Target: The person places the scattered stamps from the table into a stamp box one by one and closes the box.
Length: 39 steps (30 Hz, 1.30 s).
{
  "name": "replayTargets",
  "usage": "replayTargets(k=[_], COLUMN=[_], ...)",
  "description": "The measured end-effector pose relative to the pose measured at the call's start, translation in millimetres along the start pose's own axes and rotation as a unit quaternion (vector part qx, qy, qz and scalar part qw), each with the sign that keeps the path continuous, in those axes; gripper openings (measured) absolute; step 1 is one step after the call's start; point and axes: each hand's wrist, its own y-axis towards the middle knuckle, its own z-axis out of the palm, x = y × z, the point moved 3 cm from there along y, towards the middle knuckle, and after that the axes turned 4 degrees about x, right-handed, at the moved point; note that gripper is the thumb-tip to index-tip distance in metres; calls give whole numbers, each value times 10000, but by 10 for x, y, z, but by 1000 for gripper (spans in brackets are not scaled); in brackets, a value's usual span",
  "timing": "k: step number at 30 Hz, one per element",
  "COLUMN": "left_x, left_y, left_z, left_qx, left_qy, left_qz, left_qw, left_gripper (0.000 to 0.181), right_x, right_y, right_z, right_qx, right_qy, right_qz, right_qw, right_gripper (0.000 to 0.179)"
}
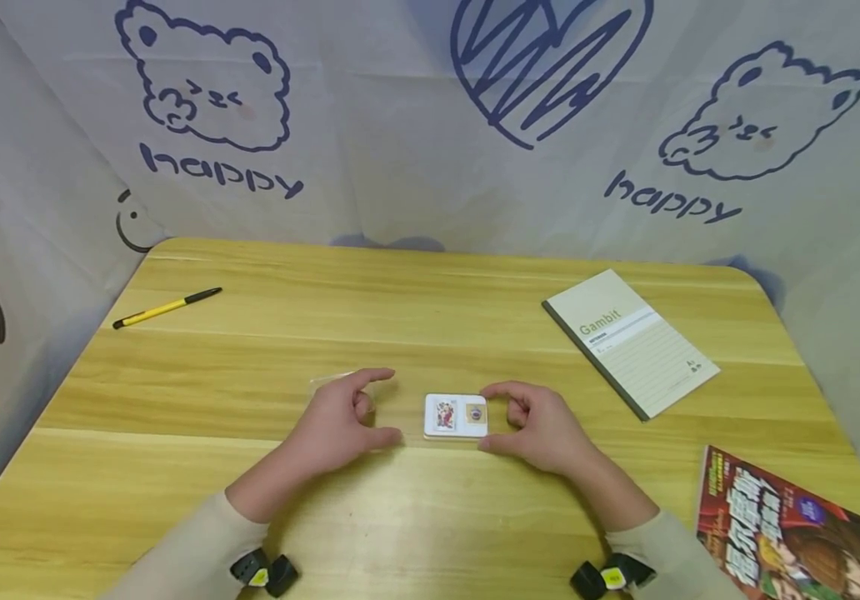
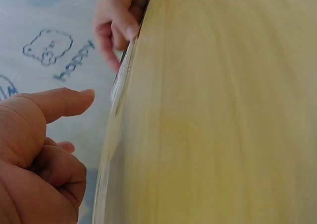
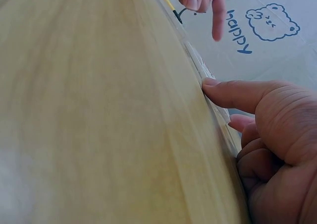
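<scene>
A small white rectangular holder (image 1: 456,429) with rounded corners lies on the table, showing two stamp-like pictures, a larger reddish one and a smaller tan one. My right hand (image 1: 542,425) pinches its right end between thumb and forefinger, the other fingers folded in. Across from it my left hand (image 1: 336,425) holds nothing; its thumb and forefinger stretch apart, short of the holder's left side. Behind the left hand shows part of a thin clear sheet or cover (image 1: 331,379), mostly hidden. In the right wrist view, the right thumb (image 3: 210,82) touches the holder's edge.
The wooden table (image 1: 370,525) carries a yellow and black pen (image 1: 167,308) at the left and a Gambit notebook (image 1: 632,343) at the right. A colourful magazine (image 1: 797,533) lies at the front right. White cloth with drawings (image 1: 400,167) hangs behind the table.
</scene>
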Motion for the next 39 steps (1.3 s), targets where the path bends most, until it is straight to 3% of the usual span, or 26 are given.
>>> replayTargets(k=[8, 14, 26, 39], left_x=[236, 369, 537, 557], left_y=[-156, -218, -213, -180], left_z=[-384, -537, -600, -606], left_qx=[-336, -387, -297, -132], left_qy=[76, 57, 56, 18], left_qz=[-376, -498, -757, -897], left_qw=[9987, 9980, 9967, 9959], left_gripper=[77, 78, 74, 68], right_x=[-15, -10, -36, -42], right_y=[-2, -4, -2, 4], right_z=[2, -7, -4, -5], right_qx=[8, 11, 19, 18], right_qy=[-46, -1, -19, 23], right_qz=[63, 72, 124, 158], right_qw=[10000, 10000, 9999, 9999], right_gripper=[54, 54, 55, 54])
